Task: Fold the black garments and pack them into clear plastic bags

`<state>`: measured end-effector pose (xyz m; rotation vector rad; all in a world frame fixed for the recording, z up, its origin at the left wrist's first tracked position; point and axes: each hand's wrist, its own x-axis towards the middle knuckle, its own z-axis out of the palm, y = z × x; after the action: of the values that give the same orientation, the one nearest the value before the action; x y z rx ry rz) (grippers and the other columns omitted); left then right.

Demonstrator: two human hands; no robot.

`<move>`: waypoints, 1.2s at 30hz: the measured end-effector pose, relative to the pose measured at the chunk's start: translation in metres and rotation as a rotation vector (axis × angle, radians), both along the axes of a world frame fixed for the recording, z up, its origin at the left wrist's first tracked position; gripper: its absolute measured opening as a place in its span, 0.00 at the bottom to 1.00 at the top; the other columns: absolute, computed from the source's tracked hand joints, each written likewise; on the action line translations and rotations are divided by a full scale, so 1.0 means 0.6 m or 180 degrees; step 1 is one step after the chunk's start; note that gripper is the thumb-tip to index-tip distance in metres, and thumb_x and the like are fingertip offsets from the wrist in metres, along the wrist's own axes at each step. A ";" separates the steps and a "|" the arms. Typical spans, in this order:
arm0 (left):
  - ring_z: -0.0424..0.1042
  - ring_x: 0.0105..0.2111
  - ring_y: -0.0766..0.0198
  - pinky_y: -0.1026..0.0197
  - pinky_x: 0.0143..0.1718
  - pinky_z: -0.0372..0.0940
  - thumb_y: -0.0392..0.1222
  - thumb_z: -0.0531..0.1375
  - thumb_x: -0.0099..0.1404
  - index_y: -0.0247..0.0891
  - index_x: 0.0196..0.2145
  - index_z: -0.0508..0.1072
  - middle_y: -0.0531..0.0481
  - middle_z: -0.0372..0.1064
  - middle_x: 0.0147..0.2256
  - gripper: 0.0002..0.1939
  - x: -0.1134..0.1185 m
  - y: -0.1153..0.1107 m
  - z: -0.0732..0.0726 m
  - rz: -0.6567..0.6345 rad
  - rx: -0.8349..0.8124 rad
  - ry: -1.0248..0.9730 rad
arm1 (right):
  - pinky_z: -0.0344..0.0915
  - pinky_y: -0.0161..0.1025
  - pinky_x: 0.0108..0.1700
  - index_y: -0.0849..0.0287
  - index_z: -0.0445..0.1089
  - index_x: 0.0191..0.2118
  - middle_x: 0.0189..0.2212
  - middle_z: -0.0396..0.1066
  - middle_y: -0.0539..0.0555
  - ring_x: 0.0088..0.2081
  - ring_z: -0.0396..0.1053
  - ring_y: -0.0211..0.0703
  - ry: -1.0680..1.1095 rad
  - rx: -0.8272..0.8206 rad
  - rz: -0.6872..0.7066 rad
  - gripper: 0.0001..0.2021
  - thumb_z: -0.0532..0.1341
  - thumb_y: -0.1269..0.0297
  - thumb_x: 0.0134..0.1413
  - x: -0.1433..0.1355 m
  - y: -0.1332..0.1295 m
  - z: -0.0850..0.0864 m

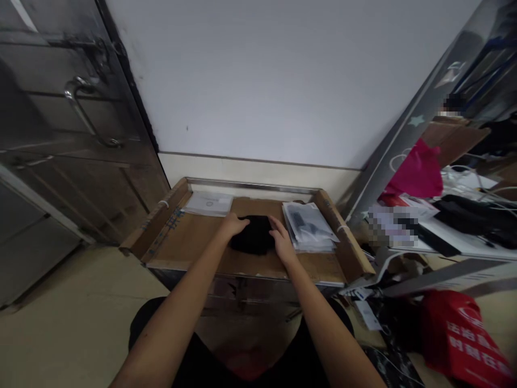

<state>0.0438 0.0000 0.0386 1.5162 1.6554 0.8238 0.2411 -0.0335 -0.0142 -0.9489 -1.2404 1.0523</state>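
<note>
A folded black cloth [252,235] lies in the middle of a cardboard-lined table [181,248]. My left hand [233,224] grips its upper left edge, the thumb on top and the other fingers mostly hidden. At the right edge, my right hand [280,237] holds the cloth between thumb and fingers. Just right of that hand is a stack of clear plastic packets [311,223] with grey printed pictures. Flat white packets or sheets [209,205] rest at the table's back left.
Raised cardboard sides [343,231] border the table, and a pale wall [274,81] rises behind it. On the left is a metal door [81,129]. A cluttered white desk [476,226] stands at right, with a red bag [464,339] on the floor below.
</note>
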 end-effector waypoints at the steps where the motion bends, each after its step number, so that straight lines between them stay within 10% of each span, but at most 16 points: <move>1: 0.79 0.40 0.50 0.57 0.39 0.69 0.45 0.69 0.53 0.36 0.39 0.79 0.38 0.80 0.39 0.16 -0.005 -0.001 -0.007 -0.0043 -0.0088 -0.0480 | 0.48 0.52 0.72 0.52 0.73 0.54 0.61 0.69 0.52 0.66 0.61 0.52 0.0051 -0.0017 -0.0021 0.27 0.60 0.64 0.45 -0.001 0.001 0.000; 14: 0.76 0.32 0.60 0.60 0.37 0.69 0.39 0.71 0.48 0.34 0.33 0.77 0.45 0.79 0.32 0.14 -0.018 -0.031 -0.044 -0.0243 -0.0857 -0.3283 | 0.55 0.51 0.67 0.55 0.69 0.53 0.54 0.71 0.56 0.58 0.67 0.51 -0.0204 0.0197 -0.0523 0.27 0.64 0.66 0.42 -0.007 0.008 -0.008; 36: 0.79 0.34 0.57 0.57 0.39 0.75 0.38 0.71 0.53 0.36 0.48 0.75 0.42 0.80 0.39 0.24 -0.043 -0.032 -0.061 -0.0502 -0.1344 -0.3414 | 0.60 0.50 0.62 0.55 0.75 0.46 0.49 0.76 0.55 0.53 0.70 0.51 -0.0102 -0.0098 -0.0528 0.19 0.65 0.63 0.43 -0.050 -0.001 0.041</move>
<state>0.0182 -0.0192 0.0018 0.6614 0.8068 0.8901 0.2111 -0.0341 0.0104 -1.0770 -1.1531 0.9310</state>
